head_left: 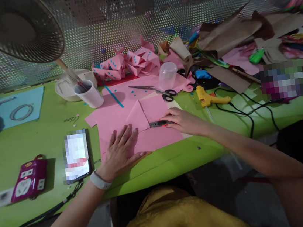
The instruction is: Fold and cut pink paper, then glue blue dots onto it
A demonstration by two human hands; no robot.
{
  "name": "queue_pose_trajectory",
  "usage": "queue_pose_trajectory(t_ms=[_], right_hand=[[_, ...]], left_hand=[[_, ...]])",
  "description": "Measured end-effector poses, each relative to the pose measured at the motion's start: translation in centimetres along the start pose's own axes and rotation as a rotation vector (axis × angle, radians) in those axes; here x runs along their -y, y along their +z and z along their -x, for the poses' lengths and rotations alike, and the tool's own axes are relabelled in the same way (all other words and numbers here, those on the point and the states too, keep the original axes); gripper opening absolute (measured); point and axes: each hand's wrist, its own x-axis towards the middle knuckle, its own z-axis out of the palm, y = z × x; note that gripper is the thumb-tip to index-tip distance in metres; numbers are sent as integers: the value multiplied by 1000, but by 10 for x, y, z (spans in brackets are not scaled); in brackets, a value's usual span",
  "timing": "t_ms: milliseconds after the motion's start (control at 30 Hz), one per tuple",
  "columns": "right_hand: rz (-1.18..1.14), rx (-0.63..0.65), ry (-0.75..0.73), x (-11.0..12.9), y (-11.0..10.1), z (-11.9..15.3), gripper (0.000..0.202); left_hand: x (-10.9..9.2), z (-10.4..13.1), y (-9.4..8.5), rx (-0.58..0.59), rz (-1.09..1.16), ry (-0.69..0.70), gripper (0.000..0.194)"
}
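My left hand [124,147] lies flat on a sheet of pink paper [165,136], fingers spread. My right hand [182,121] is closed around a dark tool with orange-red parts, which looks like a utility knife [156,124]. Its tip touches the lower right corner of a folded pink paper piece [137,118] with a pointed top. Scissors [150,87] with black handles lie just beyond, across the pink sheets. A pale sheet edge [174,106] shows under the pink paper near my right hand.
Folded pink paper shapes with blue dots [133,62] are heaped at the back, near a clear plastic cup [168,75]. A yellow glue gun [212,97] with cables lies right. Left are a phone [76,155], a purple power box [30,178], a white cup [90,95] and a fan [17,30].
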Motion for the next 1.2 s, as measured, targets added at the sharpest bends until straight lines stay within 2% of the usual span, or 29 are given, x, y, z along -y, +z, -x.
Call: queue_pose_trajectory(t_ms=[200, 467, 1200], right_hand=[[28, -50, -4, 5, 4, -1, 33], [-17, -68, 10, 4, 6, 13, 33], [-70, -98, 43, 32, 24, 5, 33]], left_hand=[[1, -1, -1, 6, -6, 10, 80], [-1, -1, -1, 17, -26, -3, 82], [-6, 0, -3, 29, 65, -52, 83]])
